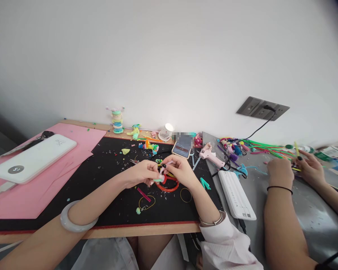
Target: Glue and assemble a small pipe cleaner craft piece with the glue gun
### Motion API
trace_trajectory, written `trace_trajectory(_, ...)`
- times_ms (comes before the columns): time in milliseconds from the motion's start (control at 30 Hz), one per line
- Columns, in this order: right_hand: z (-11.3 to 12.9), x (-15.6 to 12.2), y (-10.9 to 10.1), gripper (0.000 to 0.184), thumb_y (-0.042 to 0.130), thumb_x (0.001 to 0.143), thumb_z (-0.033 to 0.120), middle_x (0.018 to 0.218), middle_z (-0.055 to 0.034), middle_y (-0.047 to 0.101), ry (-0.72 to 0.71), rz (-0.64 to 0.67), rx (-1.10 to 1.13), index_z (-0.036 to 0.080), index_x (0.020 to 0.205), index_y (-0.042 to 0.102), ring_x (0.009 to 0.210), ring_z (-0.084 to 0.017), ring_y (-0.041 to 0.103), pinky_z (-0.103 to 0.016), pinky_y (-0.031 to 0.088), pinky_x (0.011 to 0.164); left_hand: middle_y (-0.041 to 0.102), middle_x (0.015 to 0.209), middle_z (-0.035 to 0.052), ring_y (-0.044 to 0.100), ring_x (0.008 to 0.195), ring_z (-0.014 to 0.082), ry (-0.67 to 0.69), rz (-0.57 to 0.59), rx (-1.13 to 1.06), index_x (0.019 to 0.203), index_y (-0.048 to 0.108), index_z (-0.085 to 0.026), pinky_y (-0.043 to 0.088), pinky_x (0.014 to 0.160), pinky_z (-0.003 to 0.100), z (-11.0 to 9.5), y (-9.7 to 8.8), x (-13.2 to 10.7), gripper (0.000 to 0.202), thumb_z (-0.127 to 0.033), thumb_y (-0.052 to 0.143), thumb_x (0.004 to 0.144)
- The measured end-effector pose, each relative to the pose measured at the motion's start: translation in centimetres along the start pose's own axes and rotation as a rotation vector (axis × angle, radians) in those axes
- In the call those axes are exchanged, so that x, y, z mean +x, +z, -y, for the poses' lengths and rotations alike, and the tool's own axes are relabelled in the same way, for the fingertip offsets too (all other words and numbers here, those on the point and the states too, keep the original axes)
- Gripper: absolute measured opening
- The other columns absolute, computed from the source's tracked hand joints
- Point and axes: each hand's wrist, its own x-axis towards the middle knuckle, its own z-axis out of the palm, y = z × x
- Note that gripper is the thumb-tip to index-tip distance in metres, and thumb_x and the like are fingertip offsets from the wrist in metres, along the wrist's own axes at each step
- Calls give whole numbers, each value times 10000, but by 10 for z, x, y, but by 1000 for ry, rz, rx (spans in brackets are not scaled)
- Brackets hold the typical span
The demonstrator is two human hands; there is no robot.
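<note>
We see open mat left of our hands, up to the power bank. The phone and glue gun block the far side; a keyboard and a neighbour's arm close the right.

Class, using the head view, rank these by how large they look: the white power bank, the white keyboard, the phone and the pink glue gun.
1. white power bank, though it lies nearer the camera's left edge
2. white keyboard
3. pink glue gun and phone: they look alike, so I leave them unranked.
</note>
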Motion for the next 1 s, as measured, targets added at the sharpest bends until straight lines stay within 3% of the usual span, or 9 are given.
trace_trajectory(167,2,-1,3,106,518,791,180,792,-35,642,-197,-138,-336,184,854,603,723,-150,607,-275,467,685,554,490,-14,513,441,91,70,-196,75,602,491,-155,394,457,203,3,0,5,251,-307,683,656)
trace_trajectory(400,7,-3,5,111,514,820,170,990,-68,634,-406,-130,-432,202,788,615,952,-186,565,-362,415,869,586,571,-5,547,498,93,161,-387,-68,637,511,-147,445,522,224,4,-4,10,264,-324,707,639)
trace_trajectory(700,6,-4,9,132,451,833,177,930,-80,585,-398,-255,-421,187,780,572,833,-161,564,-273,467,650,568,587,-21,559,568,93,213,-373,-350,653,519,-145,480,644,268,1,-2,8,232,-268,716,646)
trace_trajectory(1000,4,-4,12,129,454,832,185,980,-81,552,-407,-212,-480,186,766,564,812,-150,544,-241,453,588,632,629,1,590,586,87,170,-371,-554,656,523,-142,502,636,232,-1,-4,10,152,-123,671,681)
